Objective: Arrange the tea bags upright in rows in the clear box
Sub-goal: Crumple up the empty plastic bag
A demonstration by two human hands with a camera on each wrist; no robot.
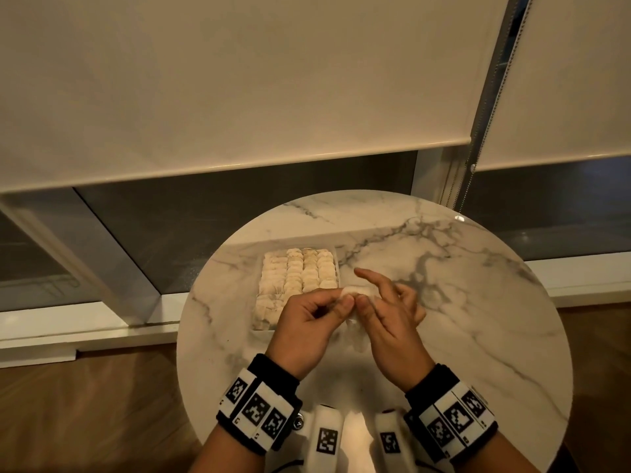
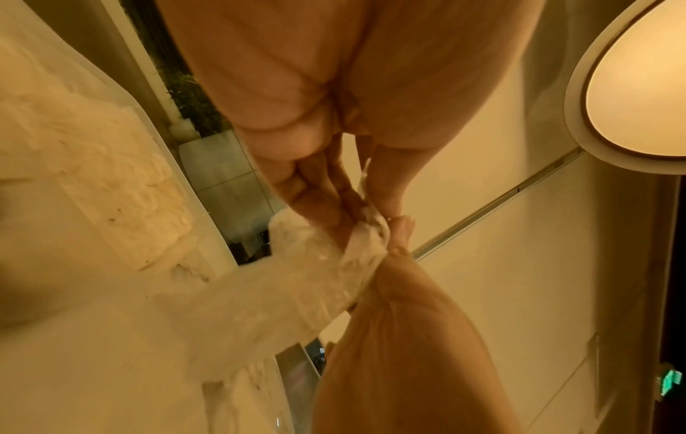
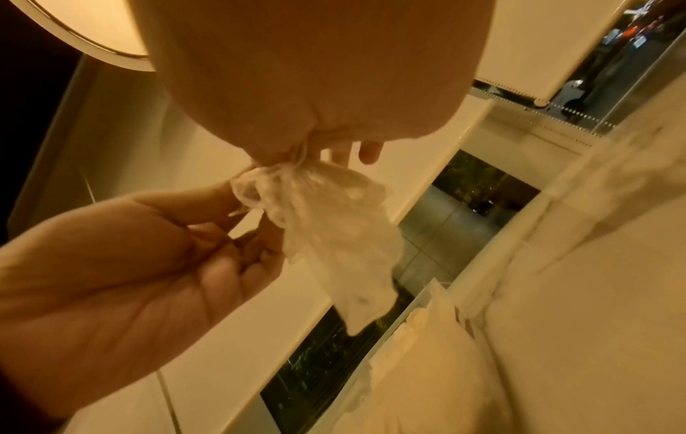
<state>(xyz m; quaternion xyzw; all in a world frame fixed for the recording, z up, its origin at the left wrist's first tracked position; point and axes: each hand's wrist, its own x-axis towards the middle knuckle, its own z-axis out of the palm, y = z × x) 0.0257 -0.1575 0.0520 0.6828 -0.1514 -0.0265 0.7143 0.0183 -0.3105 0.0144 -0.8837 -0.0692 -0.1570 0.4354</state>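
Desk (image 1: 444, 302): round, white marble with grey veins, on wood floor (image 1: 85, 414) by a window with roller blinds (image 1: 239, 80) lowered most of the way. Clear box (image 1: 338, 268) sits left of centre, packed with upright tea bags (image 1: 297, 274) in rows. My left hand (image 1: 307, 322) and right hand (image 1: 386, 312) both pinch one crumpled bag (image 1: 355, 291), held above the desk just beside the box's near right corner.
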